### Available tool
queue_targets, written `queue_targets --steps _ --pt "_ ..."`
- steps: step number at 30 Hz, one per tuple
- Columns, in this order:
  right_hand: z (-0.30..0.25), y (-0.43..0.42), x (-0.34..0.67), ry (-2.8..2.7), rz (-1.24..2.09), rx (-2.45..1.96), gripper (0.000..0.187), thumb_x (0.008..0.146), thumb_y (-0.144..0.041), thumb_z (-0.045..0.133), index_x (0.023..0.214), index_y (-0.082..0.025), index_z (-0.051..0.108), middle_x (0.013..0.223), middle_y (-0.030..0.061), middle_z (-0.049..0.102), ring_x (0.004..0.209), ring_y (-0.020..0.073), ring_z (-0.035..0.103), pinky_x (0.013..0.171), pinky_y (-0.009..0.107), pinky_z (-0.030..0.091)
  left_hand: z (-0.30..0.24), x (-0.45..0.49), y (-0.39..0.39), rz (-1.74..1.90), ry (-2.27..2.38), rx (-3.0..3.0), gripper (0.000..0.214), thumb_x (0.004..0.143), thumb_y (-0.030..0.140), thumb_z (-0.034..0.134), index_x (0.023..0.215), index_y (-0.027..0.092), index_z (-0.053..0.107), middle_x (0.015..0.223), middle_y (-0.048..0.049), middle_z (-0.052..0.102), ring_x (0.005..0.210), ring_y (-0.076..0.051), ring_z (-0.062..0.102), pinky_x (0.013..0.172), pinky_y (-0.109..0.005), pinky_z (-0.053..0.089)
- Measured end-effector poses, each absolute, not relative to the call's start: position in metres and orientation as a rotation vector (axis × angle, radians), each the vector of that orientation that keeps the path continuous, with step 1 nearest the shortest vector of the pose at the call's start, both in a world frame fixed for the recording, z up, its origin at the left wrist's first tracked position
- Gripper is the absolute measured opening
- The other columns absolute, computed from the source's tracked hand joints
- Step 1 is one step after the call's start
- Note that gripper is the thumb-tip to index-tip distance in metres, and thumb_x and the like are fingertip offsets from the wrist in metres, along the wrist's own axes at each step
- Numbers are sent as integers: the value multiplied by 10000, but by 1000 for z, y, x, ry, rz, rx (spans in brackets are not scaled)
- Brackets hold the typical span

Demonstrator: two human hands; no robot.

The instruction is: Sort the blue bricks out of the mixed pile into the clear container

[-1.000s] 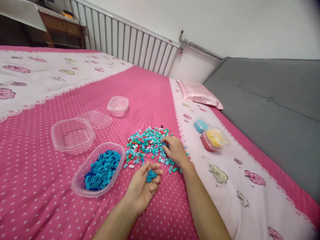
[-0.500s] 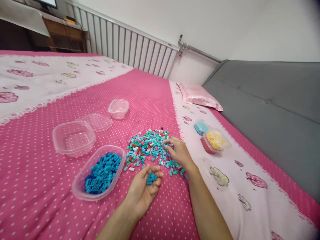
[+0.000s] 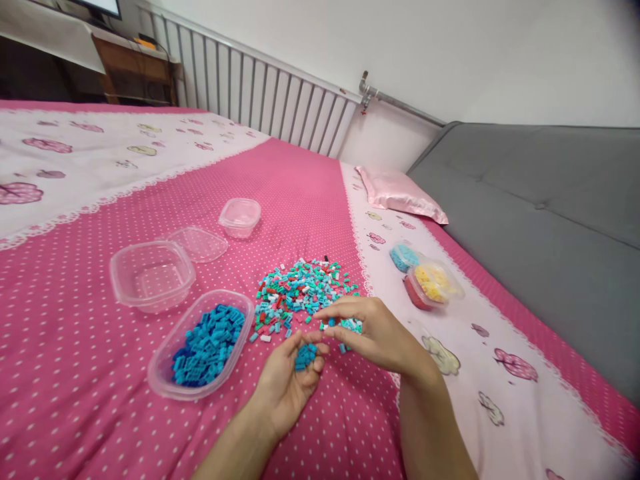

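Observation:
My left hand (image 3: 287,380), palm up and fingers curled, cups several small blue building bricks (image 3: 305,357). Just above its fingertips is my right hand (image 3: 373,333), its thumb and fingers around a small blue brick (image 3: 331,323). Beyond both hands spreads a loose pile of mixed bricks (image 3: 295,287) in turquoise, green, red and white; my right hand hides its near right part. To the left of my left hand stands a clear plastic tub (image 3: 160,373) with many blue bricks inside.
Farther left are an empty clear tub (image 3: 117,280), a clear lid (image 3: 200,244) and a smaller clear tub (image 3: 240,217). On the right, small tubs hold light blue (image 3: 404,257) and yellow bricks (image 3: 431,281). A pink pillow (image 3: 400,193) lies by the grey headboard (image 3: 525,173).
My right hand has drawn back from the pile toward my left hand, with its wrist now higher and bent. My left hand still cups the blue bricks in nearly the same place.

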State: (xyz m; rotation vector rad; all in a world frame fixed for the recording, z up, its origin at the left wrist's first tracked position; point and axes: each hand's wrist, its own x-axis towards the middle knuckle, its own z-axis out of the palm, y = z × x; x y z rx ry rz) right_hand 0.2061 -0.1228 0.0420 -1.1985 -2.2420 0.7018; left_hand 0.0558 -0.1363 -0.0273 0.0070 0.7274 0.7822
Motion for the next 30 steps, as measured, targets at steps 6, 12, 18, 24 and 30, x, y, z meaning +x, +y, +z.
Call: queue_targets --steps 6,12,18,24,30 --pt "42 -124 200 -2335 661 -1128 242 817 -235 626 1051 -279 666 981 4 685 952 152 604 870 319 461 -29 56 -137 801 730 -2 191 924 211 354 824 139 500 571 -15 554 410 -74 497 338 -116 338" --pt "8 -95 200 -2191 475 -1224 320 910 -172 421 1170 -241 595 1139 43 635 1070 158 563 942 353 429 -33 55 -136 760 661 17 227 928 234 343 863 108 521 658 -55 575 417 -56 455 310 -108 256" --pt "-37 -70 200 -2414 305 -1361 458 860 -51 382 1206 -270 587 1334 -3 523 1297 206 388 1066 437 310 -32 55 -136 769 688 45 251 928 217 334 821 108 532 609 -27 528 395 -46 398 306 -114 220" --pt "-23 -72 223 -2338 106 -1760 379 881 -126 410 1109 -305 656 1191 13 632 1124 196 559 976 359 396 -30 55 -136 768 694 42 267 928 228 339 791 112 536 618 -29 530 402 -49 402 312 -120 221" --pt "-7 -78 255 -2199 110 -2143 343 864 -161 413 980 -285 711 1014 22 703 988 194 631 868 290 439 -31 55 -137 772 708 46 263 923 219 346 784 116 544 606 -24 532 395 -49 400 310 -122 220"
